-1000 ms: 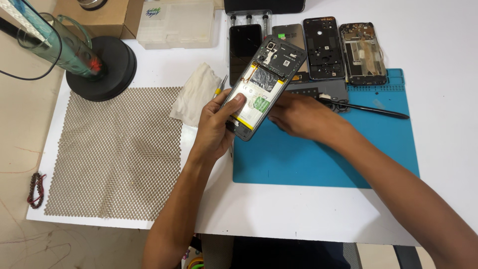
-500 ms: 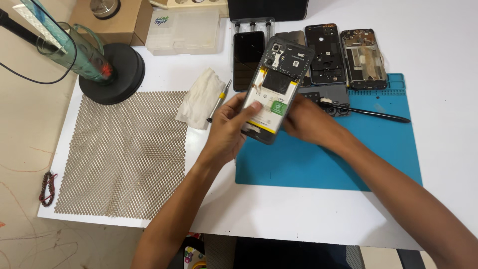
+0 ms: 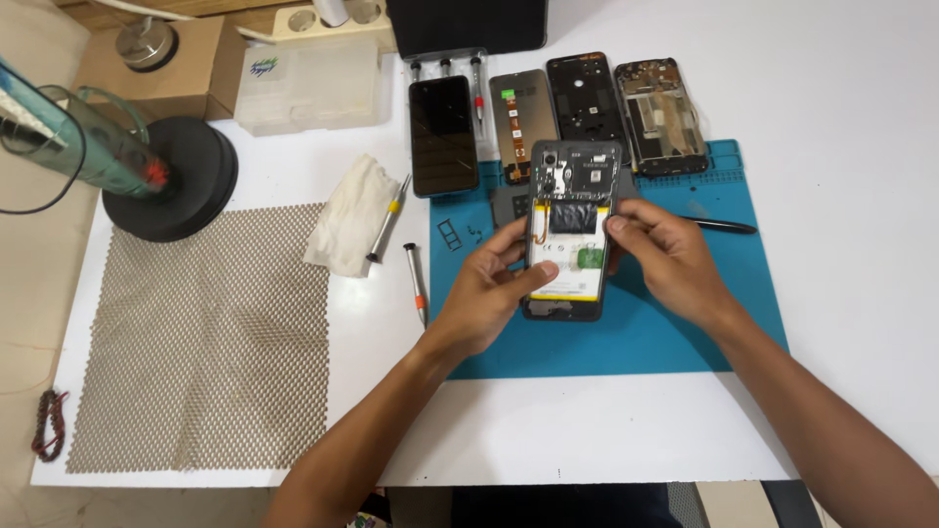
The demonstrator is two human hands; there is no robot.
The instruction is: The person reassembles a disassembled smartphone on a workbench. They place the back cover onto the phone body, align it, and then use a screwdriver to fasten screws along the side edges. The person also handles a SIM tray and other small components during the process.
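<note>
The opened phone [image 3: 570, 230] — back cover off, dark frame, white-and-yellow battery and grey circuit board exposed — is held above the blue mat, nearly upright in view, camera end away — gripped by its long edges.

The lower left edge of the opened phone [image 3: 570, 230] is covered by the left hand [image 3: 489, 293], its thumb lying across the battery; the right hand [image 3: 670, 259] hides the phone's right edge and part of the black tool [image 3: 729, 228] behind it; a grey piece [image 3: 507, 207] under the phone shows only at its corner — what it is cannot be told; the dark device [image 3: 469, 24] at the top and the green-tinted stand [image 3: 68, 137] at left are cut by the frame's edge; the small parts [image 3: 450, 235] on the blue mat [image 3: 636, 342] are too tiny to identify.
</note>
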